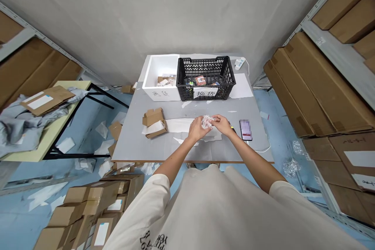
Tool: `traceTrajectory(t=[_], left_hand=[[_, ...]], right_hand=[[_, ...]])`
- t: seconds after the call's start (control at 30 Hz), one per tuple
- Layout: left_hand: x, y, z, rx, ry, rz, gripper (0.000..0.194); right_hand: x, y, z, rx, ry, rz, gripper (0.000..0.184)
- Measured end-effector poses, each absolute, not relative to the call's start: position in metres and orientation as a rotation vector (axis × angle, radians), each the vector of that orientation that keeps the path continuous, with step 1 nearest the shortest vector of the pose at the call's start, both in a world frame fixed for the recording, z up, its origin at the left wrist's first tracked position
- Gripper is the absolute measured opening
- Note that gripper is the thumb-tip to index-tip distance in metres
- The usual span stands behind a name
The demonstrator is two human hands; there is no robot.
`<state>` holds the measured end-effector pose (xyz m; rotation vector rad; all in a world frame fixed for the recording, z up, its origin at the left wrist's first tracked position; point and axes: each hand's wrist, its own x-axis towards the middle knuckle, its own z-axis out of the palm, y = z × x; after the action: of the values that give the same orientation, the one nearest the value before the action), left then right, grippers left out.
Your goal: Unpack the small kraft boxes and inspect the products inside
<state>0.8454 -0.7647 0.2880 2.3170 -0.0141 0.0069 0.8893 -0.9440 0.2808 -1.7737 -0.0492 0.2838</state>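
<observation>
Between my two hands is a small item in clear plastic wrapping, with reddish marks showing through; its exact kind cannot be made out. My left hand grips its left side, the fingers curled round it. On the other side, my right hand pinches its edge between thumb and fingers. Beneath the hands, a long strip of white paper lies on the grey table. An opened small cardboard box with white paper inside sits to the left. A dark pen-like object, partly covered, lies beside my right hand.
At the table's back stand a white foam box and a black plastic crate, both holding small packages. A phone lies at right, near a white cable. Cardboard boxes crowd the floor at left; shelves flank both sides.
</observation>
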Motion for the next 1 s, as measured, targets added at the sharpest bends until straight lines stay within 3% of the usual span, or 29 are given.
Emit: traceTrajectory(t=[0.27, 0.5, 0.6, 0.73, 0.83, 1.0], left_hand=[[0.852, -0.766, 0.281, 1.698, 0.211, -0.228, 0.034], [0.855, -0.766, 0.279, 1.458, 0.217, -0.278, 0.035], [0.853, -0.769, 0.278, 1.694, 0.279, -0.08, 0.028], [0.845, -0.779, 0.279, 2.0, 0.12, 0.186, 0.034], [0.841, -0.789, 0.279, 2.034, -0.037, 0.128, 0.037], [0.846, -0.803, 0.271, 1.796, 0.108, 0.057, 0.033]], right_hand=[[0.894, -0.95, 0.278, -1.756, -0.048, 0.318, 0.044], [0.895, -0.952, 0.278, -1.699, -0.018, 0.404, 0.04], [0.895, -0.954, 0.279, -1.647, 0.066, 0.401, 0.045], [0.896, -0.955, 0.281, -1.621, 0.098, 0.378, 0.047], [0.896, -0.956, 0.283, -1.648, 0.033, 0.332, 0.045], [0.897, -0.965, 0.289, -1.76, -0.186, 0.335, 0.036]])
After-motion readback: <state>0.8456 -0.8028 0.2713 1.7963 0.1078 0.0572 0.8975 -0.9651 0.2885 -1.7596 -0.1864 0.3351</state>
